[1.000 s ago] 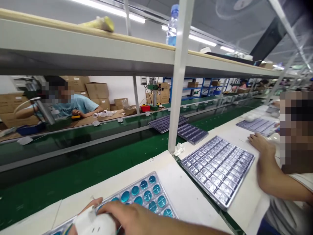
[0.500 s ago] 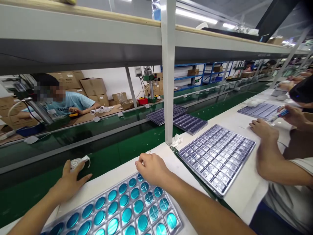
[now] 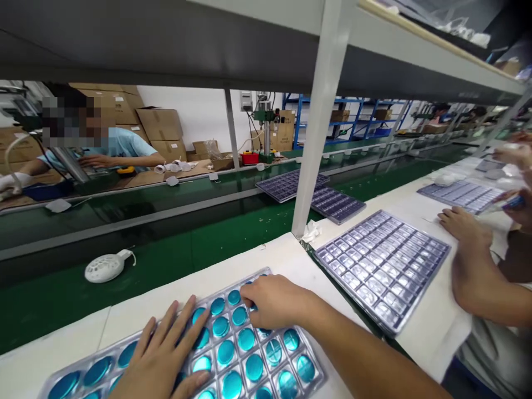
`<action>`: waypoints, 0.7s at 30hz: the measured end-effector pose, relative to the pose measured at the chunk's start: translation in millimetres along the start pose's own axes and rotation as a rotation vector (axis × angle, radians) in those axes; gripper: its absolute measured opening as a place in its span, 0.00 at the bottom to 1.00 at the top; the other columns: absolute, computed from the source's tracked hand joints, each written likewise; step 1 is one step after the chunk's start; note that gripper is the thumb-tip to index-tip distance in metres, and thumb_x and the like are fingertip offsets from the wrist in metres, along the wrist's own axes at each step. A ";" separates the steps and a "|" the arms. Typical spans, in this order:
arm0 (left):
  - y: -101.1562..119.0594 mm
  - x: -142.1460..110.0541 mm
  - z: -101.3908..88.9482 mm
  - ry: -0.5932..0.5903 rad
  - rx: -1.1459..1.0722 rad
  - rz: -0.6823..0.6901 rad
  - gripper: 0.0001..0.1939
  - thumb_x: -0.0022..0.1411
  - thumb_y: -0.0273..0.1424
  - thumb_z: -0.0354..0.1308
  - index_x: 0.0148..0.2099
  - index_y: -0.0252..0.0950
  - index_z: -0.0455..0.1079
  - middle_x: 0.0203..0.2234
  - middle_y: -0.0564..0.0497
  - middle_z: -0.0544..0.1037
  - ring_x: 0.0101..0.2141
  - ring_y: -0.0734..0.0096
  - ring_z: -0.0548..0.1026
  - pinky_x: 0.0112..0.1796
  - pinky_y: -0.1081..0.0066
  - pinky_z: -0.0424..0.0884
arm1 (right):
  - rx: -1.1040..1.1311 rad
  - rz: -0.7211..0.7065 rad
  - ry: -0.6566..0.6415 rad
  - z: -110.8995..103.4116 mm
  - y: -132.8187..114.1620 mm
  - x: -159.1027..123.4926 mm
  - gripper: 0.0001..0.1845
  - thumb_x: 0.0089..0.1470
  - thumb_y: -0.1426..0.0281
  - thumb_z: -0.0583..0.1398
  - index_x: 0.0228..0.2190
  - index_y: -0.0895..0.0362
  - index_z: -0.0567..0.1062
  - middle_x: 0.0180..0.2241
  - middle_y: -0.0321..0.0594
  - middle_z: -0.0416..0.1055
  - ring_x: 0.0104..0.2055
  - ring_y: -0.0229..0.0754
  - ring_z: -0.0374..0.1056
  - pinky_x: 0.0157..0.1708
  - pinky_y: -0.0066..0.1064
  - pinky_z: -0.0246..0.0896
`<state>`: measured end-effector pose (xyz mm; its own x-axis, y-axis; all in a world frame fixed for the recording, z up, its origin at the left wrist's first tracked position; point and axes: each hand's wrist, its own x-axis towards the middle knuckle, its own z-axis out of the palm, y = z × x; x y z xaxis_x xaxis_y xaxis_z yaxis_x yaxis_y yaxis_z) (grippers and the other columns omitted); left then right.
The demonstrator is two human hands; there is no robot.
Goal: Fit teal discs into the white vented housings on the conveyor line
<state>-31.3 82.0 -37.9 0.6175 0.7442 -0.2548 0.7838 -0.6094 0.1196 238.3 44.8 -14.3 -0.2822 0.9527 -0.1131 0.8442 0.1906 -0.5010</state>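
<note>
Apparent disc pickup: left hand [image 3: 162, 354] lay open across blue discs [image 3: 225, 352] in a blister tray [image 3: 308, 348] on the white bench [image 3: 75, 338]; right hand [image 3: 278, 302] curled over others, grip indiscernible. Next, a secure pinch seemed needed.

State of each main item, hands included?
Clear plastic grid tray: flat, partly out of picture.
Shiny teal round discs: in the tray's cells, some covered by hands.
Left bare hand: fingers spread over tray.
Right bare hand: fingers curled at tray's far edge; grip unclear.
White perforated oval device: lying on green belt.
Clear plastic tray at right with rectangular cells: flat, contents unclear.
Dark gridded trays farther back: lying flat.
</note>
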 end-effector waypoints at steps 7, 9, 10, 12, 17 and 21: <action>17.4 -6.4 -15.9 -0.045 -0.097 -0.070 0.34 0.64 0.54 0.45 0.69 0.58 0.43 0.69 0.60 0.39 0.68 0.51 0.37 0.65 0.41 0.40 | -0.025 0.056 0.122 15.9 -4.9 5.6 0.08 0.53 0.73 0.56 0.28 0.54 0.76 0.27 0.36 0.75 0.28 0.41 0.68 0.25 0.27 0.50; 19.9 -9.2 -17.1 -0.039 -0.130 -0.066 0.33 0.65 0.52 0.47 0.69 0.57 0.43 0.69 0.59 0.39 0.68 0.49 0.37 0.64 0.40 0.41 | -0.016 0.056 0.127 17.9 -7.9 5.9 0.09 0.54 0.73 0.57 0.33 0.53 0.77 0.28 0.35 0.75 0.29 0.40 0.69 0.26 0.26 0.51; 20.0 -9.9 -16.2 -0.032 -0.144 -0.057 0.33 0.65 0.51 0.47 0.69 0.57 0.44 0.70 0.59 0.40 0.68 0.49 0.37 0.64 0.39 0.42 | -0.015 0.059 0.130 19.1 -9.1 6.0 0.09 0.54 0.72 0.58 0.35 0.52 0.78 0.29 0.36 0.76 0.30 0.41 0.70 0.27 0.27 0.52; 18.2 -10.2 -12.4 -0.005 -0.159 -0.031 0.32 0.66 0.49 0.48 0.69 0.58 0.45 0.70 0.58 0.41 0.68 0.48 0.40 0.64 0.38 0.44 | -0.019 0.077 0.137 21.8 -10.6 6.2 0.12 0.55 0.70 0.58 0.42 0.52 0.77 0.31 0.38 0.77 0.32 0.44 0.71 0.29 0.28 0.53; 10.2 -9.4 -3.4 0.063 -0.173 -0.003 0.31 0.65 0.49 0.50 0.68 0.59 0.49 0.70 0.57 0.48 0.68 0.45 0.48 0.63 0.37 0.49 | -0.033 0.111 0.122 26.6 -11.5 6.4 0.19 0.57 0.68 0.57 0.50 0.51 0.75 0.32 0.40 0.78 0.34 0.47 0.72 0.32 0.31 0.55; 13.4 -10.3 -4.8 0.149 -0.138 -0.090 0.32 0.64 0.49 0.52 0.68 0.46 0.57 0.67 0.44 0.59 0.65 0.40 0.57 0.60 0.39 0.56 | -0.030 0.096 0.085 27.3 -10.8 5.6 0.20 0.58 0.67 0.57 0.51 0.49 0.75 0.36 0.41 0.79 0.36 0.47 0.73 0.33 0.31 0.58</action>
<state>-26.8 67.5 -29.0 0.5394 0.8324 -0.1273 0.8316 -0.5028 0.2360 215.1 41.6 -33.0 -0.1606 0.9833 -0.0853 0.8792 0.1033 -0.4651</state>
